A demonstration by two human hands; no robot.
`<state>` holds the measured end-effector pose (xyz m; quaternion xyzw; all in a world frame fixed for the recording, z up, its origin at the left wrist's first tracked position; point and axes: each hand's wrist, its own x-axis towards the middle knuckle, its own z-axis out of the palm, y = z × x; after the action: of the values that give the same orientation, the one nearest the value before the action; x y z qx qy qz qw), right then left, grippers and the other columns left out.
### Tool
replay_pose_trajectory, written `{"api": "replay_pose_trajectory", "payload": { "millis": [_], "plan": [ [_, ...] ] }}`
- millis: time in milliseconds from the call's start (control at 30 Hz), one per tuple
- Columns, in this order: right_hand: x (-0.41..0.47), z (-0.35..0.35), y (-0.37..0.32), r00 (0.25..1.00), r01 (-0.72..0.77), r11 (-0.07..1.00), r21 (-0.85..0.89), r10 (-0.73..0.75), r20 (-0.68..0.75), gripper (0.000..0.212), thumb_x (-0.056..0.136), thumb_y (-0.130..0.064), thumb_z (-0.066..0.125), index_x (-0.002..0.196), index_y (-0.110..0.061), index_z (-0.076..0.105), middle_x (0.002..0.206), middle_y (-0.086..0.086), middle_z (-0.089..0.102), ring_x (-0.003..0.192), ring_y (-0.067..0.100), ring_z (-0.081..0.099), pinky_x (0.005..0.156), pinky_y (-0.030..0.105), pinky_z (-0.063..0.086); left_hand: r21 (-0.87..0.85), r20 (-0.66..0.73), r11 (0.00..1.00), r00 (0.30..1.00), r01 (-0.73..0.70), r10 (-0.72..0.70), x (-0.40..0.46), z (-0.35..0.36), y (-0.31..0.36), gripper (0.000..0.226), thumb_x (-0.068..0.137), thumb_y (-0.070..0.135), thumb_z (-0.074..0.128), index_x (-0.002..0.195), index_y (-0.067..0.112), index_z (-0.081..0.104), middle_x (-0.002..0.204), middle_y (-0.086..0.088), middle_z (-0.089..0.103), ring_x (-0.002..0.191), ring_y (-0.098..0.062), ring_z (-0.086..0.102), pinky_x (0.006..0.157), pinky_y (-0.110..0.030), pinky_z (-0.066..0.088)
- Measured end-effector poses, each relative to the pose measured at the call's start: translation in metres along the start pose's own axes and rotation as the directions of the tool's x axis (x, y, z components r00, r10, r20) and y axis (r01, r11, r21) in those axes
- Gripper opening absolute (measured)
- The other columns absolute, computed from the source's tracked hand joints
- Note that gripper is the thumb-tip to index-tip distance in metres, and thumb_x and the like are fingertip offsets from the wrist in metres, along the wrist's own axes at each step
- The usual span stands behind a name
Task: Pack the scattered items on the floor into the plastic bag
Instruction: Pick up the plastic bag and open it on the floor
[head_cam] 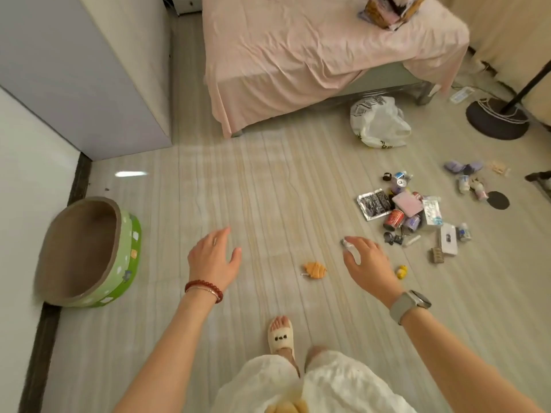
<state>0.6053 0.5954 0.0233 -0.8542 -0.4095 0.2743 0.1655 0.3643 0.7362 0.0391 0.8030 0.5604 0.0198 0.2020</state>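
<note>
A white plastic bag (pixel 378 122) lies crumpled on the floor by the bed's corner. Scattered items lie to the right: a black foil packet (pixel 373 204), a pink case (pixel 407 203), a red can (pixel 393 219), a white box (pixel 448 239), small bottles and purple pieces (pixel 462 166). Nearer me lie an orange toy (pixel 314 269) and a small yellow toy (pixel 401 271). My left hand (pixel 213 260) hovers with relaxed fingers, holding nothing. My right hand (pixel 365 262) hovers with fingers spread above the floor, left of the pile; a small pale thing shows at its fingertips, hold unclear.
A bed with a pink sheet (pixel 313 55) stands at the back with a bag on it. A green round cat scratcher (pixel 89 251) leans at the left wall beside a white cabinet (pixel 89 70). A fan base (pixel 496 119) and cables sit at the far right.
</note>
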Motion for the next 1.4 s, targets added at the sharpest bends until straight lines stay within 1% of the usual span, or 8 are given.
{"api": "replay_pose_trajectory", "payload": {
  "millis": [167,433,633,733,833,1000,1267,1400],
  "plan": [
    [0.097,-0.043,-0.029,0.993,-0.044,0.997,0.057,0.050,-0.108,0.038,0.093,-0.024,0.045,0.129,-0.015,0.048,0.134,0.007,0.051,0.128,0.028,0.038,0.107,0.043,0.031,-0.023,0.033,0.995,0.994,-0.100,0.101,0.130,-0.015,0.046,0.047,0.091,0.027,0.048,0.135,0.013,0.041,0.140,-0.007,0.045,0.130,-0.025,0.040,0.105,-0.038,0.032],
    [0.278,-0.079,-0.008,0.968,-0.245,0.959,0.140,0.250,-0.021,0.041,0.092,-0.026,0.045,0.131,-0.012,0.045,0.136,0.013,0.047,0.128,0.029,0.039,0.108,0.041,0.031,-0.096,0.171,0.988,0.975,-0.124,0.139,0.329,0.006,0.119,0.047,0.092,0.030,0.046,0.136,0.017,0.037,0.142,-0.004,0.041,0.130,-0.025,0.038,0.104,-0.038,0.032],
    [0.457,-0.161,-0.026,0.954,-0.269,0.939,0.216,0.290,-0.074,0.041,0.093,-0.024,0.044,0.131,-0.010,0.044,0.132,0.017,0.049,0.124,0.032,0.043,0.103,0.040,0.035,-0.058,0.198,0.979,0.959,-0.196,0.204,0.532,-0.029,0.210,0.047,0.093,0.031,0.042,0.137,0.017,0.035,0.142,-0.008,0.039,0.130,-0.026,0.036,0.105,-0.040,0.032],
    [0.526,-0.200,-0.033,0.954,-0.255,0.942,0.218,0.282,-0.103,0.042,0.093,-0.026,0.044,0.132,-0.012,0.043,0.135,0.014,0.049,0.125,0.029,0.043,0.103,0.038,0.035,-0.122,0.158,0.960,0.950,-0.251,0.268,0.604,-0.038,0.259,0.045,0.092,0.027,0.045,0.135,0.014,0.039,0.141,-0.009,0.041,0.131,-0.025,0.037,0.107,-0.038,0.031],
    [0.585,-0.228,-0.030,0.948,-0.277,0.931,0.236,0.305,-0.091,0.043,0.093,-0.027,0.045,0.134,-0.014,0.040,0.137,0.011,0.046,0.125,0.027,0.043,0.105,0.036,0.033,-0.150,0.222,0.952,0.929,-0.267,0.296,0.665,-0.026,0.294,0.045,0.092,0.025,0.046,0.134,0.013,0.039,0.141,-0.009,0.042,0.132,-0.024,0.036,0.108,-0.036,0.029],
    [0.670,-0.253,-0.008,0.895,-0.384,0.876,0.292,0.431,-0.114,0.043,0.092,-0.027,0.048,0.132,-0.012,0.043,0.134,0.013,0.049,0.126,0.028,0.042,0.106,0.037,0.033,-0.130,0.370,0.935,0.858,-0.331,0.355,0.778,0.004,0.355,0.048,0.092,0.025,0.046,0.136,0.012,0.036,0.141,-0.012,0.040,0.131,-0.027,0.036,0.107,-0.036,0.030],
    [0.787,-0.309,0.015,0.717,-0.591,0.643,0.487,0.695,-0.048,0.044,0.093,-0.023,0.048,0.133,-0.007,0.041,0.137,0.014,0.047,0.128,0.026,0.043,0.105,0.035,0.033,-0.113,0.491,0.832,0.697,-0.543,0.522,0.955,0.017,0.494,0.040,0.092,0.024,0.047,0.129,0.011,0.045,0.132,-0.015,0.048,0.121,-0.030,0.047,0.102,-0.035,0.037],
    [0.819,-0.342,0.032,0.603,-0.609,0.515,0.604,0.795,-0.070,0.043,0.093,-0.022,0.048,0.133,-0.007,0.041,0.137,0.012,0.047,0.127,0.024,0.043,0.104,0.032,0.032,-0.104,0.594,0.721,0.538,-0.685,0.598,1.011,0.043,0.591,0.040,0.093,0.025,0.045,0.130,0.009,0.045,0.133,-0.015,0.048,0.123,-0.027,0.046,0.103,-0.034,0.036]
  ]
}}
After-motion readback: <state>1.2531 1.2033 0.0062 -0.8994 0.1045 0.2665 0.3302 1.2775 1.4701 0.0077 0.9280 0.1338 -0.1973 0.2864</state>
